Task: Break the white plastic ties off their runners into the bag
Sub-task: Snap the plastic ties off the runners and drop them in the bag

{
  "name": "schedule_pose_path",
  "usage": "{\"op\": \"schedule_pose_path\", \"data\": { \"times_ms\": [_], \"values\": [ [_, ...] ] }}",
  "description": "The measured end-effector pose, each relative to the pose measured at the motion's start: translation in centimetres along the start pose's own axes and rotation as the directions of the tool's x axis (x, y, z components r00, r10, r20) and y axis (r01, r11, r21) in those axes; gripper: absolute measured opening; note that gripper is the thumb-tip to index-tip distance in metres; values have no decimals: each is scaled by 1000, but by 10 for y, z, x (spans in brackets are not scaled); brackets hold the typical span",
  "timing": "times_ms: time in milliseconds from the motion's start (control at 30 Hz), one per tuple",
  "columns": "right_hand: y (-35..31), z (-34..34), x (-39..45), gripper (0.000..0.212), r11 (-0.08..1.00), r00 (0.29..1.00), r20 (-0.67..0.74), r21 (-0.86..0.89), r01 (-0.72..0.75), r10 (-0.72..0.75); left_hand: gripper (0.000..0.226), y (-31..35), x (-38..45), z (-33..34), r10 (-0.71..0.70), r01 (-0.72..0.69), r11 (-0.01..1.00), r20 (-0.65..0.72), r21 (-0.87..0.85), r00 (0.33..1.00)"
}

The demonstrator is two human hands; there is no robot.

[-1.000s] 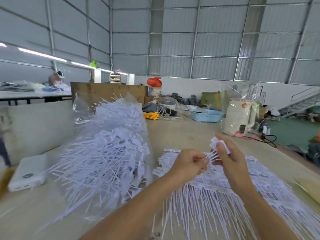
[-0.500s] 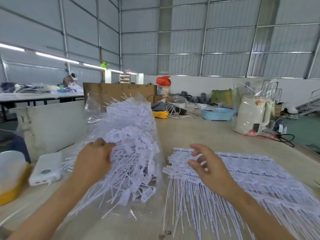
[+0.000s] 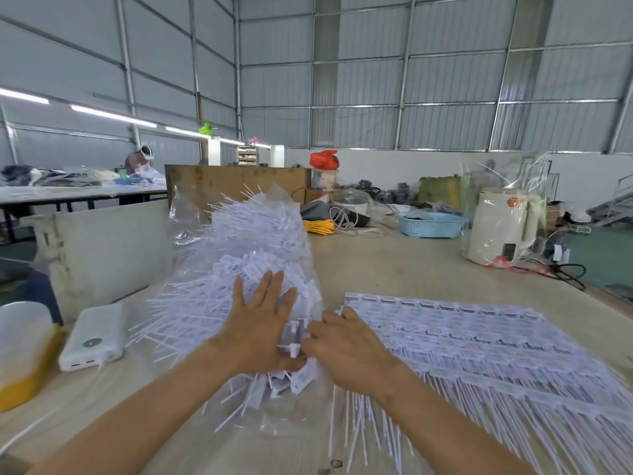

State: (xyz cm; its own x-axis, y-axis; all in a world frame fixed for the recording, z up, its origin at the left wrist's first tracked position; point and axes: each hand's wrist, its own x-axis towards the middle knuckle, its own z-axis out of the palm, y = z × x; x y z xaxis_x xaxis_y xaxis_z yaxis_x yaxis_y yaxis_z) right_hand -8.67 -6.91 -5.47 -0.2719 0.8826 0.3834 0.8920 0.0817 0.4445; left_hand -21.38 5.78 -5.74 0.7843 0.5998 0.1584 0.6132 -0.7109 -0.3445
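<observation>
Big industrial shed, used as workshop or packing floor. Corrugated metal walls (image 3: 445, 73) on steel frame, rising high. Strip lights (image 3: 113, 115) along left wall. Green painted floor (image 3: 596, 248) at right, metal stairs (image 3: 613, 207) in far corner. Long work desk (image 3: 394, 269) carrying sheets of white plastic ties (image 3: 496, 344) and clear bag (image 3: 246, 255) stuffed with loose ones. Clutter at far end: blue basket (image 3: 431, 225), yellow cable coil (image 3: 319, 226), white kettle (image 3: 501, 228). Second desk (image 3: 68, 193) at left, another worker (image 3: 138, 161) seated there.
</observation>
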Motion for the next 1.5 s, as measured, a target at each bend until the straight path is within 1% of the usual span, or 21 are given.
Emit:
{"op": "schedule_pose_path", "data": {
  "times_ms": [100, 200, 267, 333, 467, 567, 633, 700, 767, 800, 867, 967, 1033, 1100, 1133, 1233, 1300, 1367, 1433, 1467, 1500],
  "values": [
    [11, 3, 0, 31, 977, 997, 23, 200, -79, 76, 109, 7, 4, 4, -38, 38, 999, 8, 25, 999],
    [22, -9, -6, 25, 863, 982, -110, 499, -77, 151, 103, 5, 7, 6, -125, 125, 992, 8, 19, 992],
    [22, -17, -9, 21, 796, 960, -203, 604, -32, 193, 100, 4, 12, 8, -200, 200, 979, -1, 41, 980],
    [16, -24, -6, 22, 786, 950, -256, 618, 17, 181, 97, 2, 21, 10, -268, 268, 963, 4, 34, 963],
    [6, -31, -12, 23, 851, 948, -313, 512, 120, 55, 97, -8, 40, 1, -433, 434, 901, 67, 1, 899],
    [11, -30, -29, 34, 869, 928, -366, 480, 122, 72, 94, 2, 43, 4, -465, 465, 885, 21, -8, 885],
    [10, -25, -37, 30, 843, 948, -297, 534, 63, 117, 93, 17, 39, 15, -421, 421, 907, -66, -14, 905],
    [9, -21, -35, 25, 829, 981, -160, 559, -3, 111, 95, 27, 33, 23, -355, 352, 935, -113, -48, 928],
    [3, -21, -29, 26, 869, 995, 95, 488, -77, 35, 97, 28, 25, 19, -318, 311, 946, -84, -88, 944],
    [0, -24, -26, 33, 899, 973, 228, 419, -126, 30, 99, 25, 22, 13, -303, 296, 949, -57, -106, 951],
    [-5, -30, -19, 47, 927, 935, 344, 317, -201, 85, 103, 18, 14, 0, -250, 248, 956, 8, -158, 968],
    [-9, -38, -11, 47, 933, 951, 224, 243, -266, 213, 101, -6, -4, -18, -160, 169, 950, 58, -264, 985],
    [-14, -41, -2, 32, 974, 982, 25, 125, -191, 189, 102, -30, -17, -28, -133, 154, 930, 83, -335, 988],
    [-24, -39, 10, 24, 976, 967, -174, 151, -160, 185, 100, -46, -25, -31, -133, 152, 927, 79, -342, 988],
    [-32, -38, 18, 27, 971, 965, -202, 204, -128, 170, 92, -49, -27, -31, -141, 145, 933, 36, -328, 989],
    [-53, -22, 46, 58, 920, 990, -52, 379, -102, 131, 54, -44, -28, -21, -127, 68, 959, -202, -274, 971],
    [-57, -11, 59, 84, 916, 992, 46, 382, -127, 118, 51, -49, -31, -12, -130, -3, 923, -320, -384, 939],
    [-55, -2, 66, 102, 907, 981, 147, 385, -174, 126, 60, -65, -38, -12, -109, -116, 817, -350, -564, 930],
    [-51, 6, 66, 100, 923, 970, 206, 333, -193, 128, 59, -86, -44, -14, -44, -235, 707, -374, -667, 927],
    [-48, 8, 65, 94, 938, 969, 214, 293, -185, 124, 44, -97, -44, -16, -81, -269, 659, -422, -702, 903],
    [-46, 8, 65, 89, 952, 968, 222, 254, -173, 117, 25, -109, -41, -16, -198, -260, 610, -462, -748, 865]
  ]
}}
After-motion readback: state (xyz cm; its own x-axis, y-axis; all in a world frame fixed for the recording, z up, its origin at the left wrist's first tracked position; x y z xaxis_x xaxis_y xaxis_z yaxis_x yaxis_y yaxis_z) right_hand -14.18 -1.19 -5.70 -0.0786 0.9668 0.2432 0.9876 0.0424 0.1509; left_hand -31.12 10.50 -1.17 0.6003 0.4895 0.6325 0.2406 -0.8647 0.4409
